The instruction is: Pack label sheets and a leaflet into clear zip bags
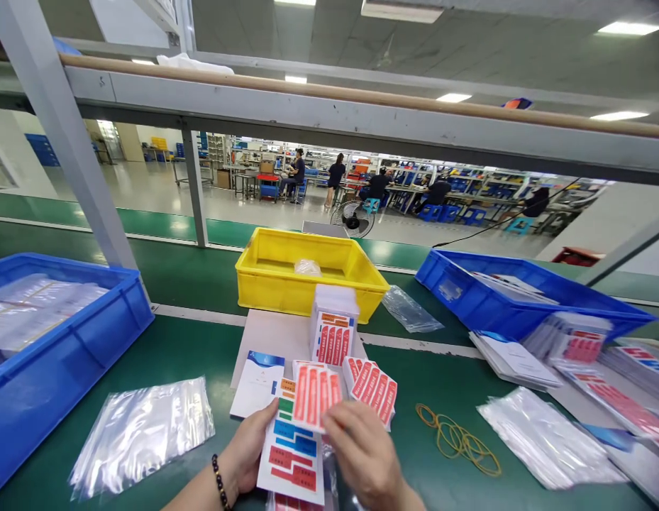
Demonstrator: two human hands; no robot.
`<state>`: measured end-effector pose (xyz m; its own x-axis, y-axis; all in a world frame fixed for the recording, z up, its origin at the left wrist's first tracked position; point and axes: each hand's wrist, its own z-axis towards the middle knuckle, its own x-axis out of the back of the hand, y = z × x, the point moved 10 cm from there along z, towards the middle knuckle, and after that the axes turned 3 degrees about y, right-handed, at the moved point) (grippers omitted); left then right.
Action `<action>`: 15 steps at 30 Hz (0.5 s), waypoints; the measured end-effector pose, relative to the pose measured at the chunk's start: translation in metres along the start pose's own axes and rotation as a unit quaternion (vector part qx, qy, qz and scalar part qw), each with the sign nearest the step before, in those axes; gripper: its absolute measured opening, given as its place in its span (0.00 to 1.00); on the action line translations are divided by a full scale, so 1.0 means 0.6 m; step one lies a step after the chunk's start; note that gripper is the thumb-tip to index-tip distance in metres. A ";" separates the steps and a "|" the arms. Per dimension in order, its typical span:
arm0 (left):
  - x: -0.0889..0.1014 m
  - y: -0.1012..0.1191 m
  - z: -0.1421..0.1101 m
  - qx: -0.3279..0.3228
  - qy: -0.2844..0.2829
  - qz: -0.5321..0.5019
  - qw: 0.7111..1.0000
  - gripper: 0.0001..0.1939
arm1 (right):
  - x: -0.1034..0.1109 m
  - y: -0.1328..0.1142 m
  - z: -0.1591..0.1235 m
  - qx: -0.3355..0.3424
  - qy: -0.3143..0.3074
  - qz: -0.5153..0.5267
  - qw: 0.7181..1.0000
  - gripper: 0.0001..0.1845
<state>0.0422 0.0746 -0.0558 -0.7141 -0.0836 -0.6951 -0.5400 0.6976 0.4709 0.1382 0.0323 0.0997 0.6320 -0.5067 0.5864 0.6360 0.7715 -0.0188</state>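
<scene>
My left hand [249, 451], with a bead bracelet on the wrist, holds the left edge of a sticker sheet [291, 454] printed with blue, red and green labels. My right hand [364, 454] pinches a small sheet of red labels [314, 394] on top of it. A second red label sheet [374, 387] fans out to the right, just above that hand. Behind stands a tall stack of red label sheets [333, 330]. A white and blue booklet [259, 383] lies to the left on a white board.
A yellow bin [270, 280] holds a small bag. Blue bins stand at left [68, 355] and right [494, 301]. Clear plastic bags [142, 433], rubber bands [460, 440], more bags and sheets [552, 433] lie on the green bench. People work far behind.
</scene>
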 end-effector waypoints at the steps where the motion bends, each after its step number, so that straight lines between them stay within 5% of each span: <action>1: -0.001 0.001 0.001 -0.006 -0.007 -0.007 1.000 0.22 | -0.017 -0.026 0.005 0.024 -0.018 0.020 0.999 0.13; 6: -0.021 0.009 -0.007 -0.029 -0.056 0.002 0.998 0.25 | -0.075 -0.069 0.001 0.033 -0.106 0.067 0.992 0.12; 9: -0.031 0.024 -0.015 -0.091 -0.080 0.055 0.991 0.19 | -0.078 -0.046 -0.007 -0.023 -0.137 0.130 0.982 0.10; 11: -0.032 0.026 -0.018 -0.108 -0.084 0.076 0.988 0.18 | -0.070 0.000 -0.014 -0.135 -0.111 0.185 0.967 0.13; 13: -0.030 0.020 -0.018 -0.100 -0.083 0.094 0.987 0.19 | -0.067 0.067 -0.041 -0.320 -0.049 0.259 0.910 0.18; 15: -0.027 0.013 -0.019 -0.091 -0.084 0.127 0.984 0.20 | -0.099 0.106 -0.088 -0.489 -0.035 0.376 0.786 0.20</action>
<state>0.0448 0.0733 -0.0347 -0.7608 0.2063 -0.6153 -0.4354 0.5409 0.7197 0.1650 0.0912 0.0209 0.9882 0.0008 0.1534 0.1513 0.1604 -0.9754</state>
